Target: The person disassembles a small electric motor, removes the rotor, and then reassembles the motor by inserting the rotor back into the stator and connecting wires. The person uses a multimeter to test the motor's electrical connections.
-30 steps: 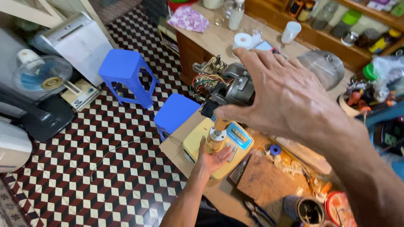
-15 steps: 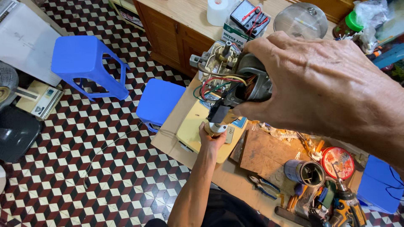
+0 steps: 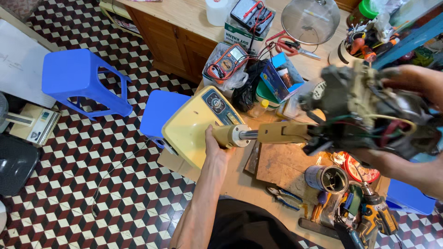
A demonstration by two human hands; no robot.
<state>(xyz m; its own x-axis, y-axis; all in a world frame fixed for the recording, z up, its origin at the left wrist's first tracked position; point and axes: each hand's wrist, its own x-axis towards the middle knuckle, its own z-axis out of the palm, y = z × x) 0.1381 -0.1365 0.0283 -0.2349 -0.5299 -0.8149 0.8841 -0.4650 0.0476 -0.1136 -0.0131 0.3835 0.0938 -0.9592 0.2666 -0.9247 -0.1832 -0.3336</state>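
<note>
Left hand (image 3: 216, 144) wrapped around fan neck (image 3: 230, 136); yellow base (image 3: 191, 131) now tipped sideways beyond it. Right hand (image 3: 417, 120), fingers curled, has swung the bare motor (image 3: 369, 115) over, laying the assembly level.

Your right hand (image 3: 415, 120) is cut off at frame edge; the motor assy (image 3: 369, 115) between its fingers is blurred, wiring probably too smeared to read.

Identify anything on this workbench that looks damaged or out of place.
The dark fan motor in the right hand has bare wiring showing, and the yellow fan base lies tipped, gripped at its neck by the left hand.
</note>
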